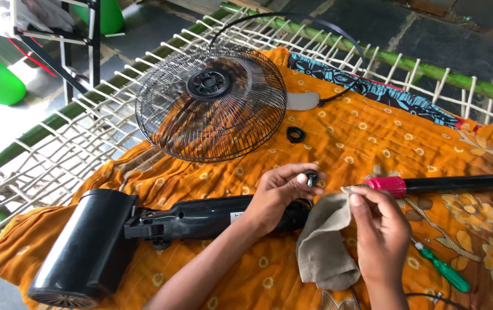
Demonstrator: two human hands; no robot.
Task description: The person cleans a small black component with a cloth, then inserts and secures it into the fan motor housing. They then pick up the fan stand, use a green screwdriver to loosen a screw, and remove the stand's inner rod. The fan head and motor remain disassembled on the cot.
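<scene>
Left hand (281, 192) pinches a small black knob (312, 178) at the fan body (200, 218), near its pale label (236, 217); right hand (375, 229) grips a grey cloth (324, 247).

Glossy black plastic fan body (200, 218); thin wire-metal fan guard (212, 103); matt, coarse grey cloth (324, 244); soft printed orange fabric sheet (372, 138); woven rope bed (103, 115).

Home yard: rope cot (85, 123), paved floor (441, 34)

cloth (321, 241): grey-beige | bedspread (372, 132): orange, floral | screwdriver (444, 272): green | fan grille (211, 103): black
</scene>
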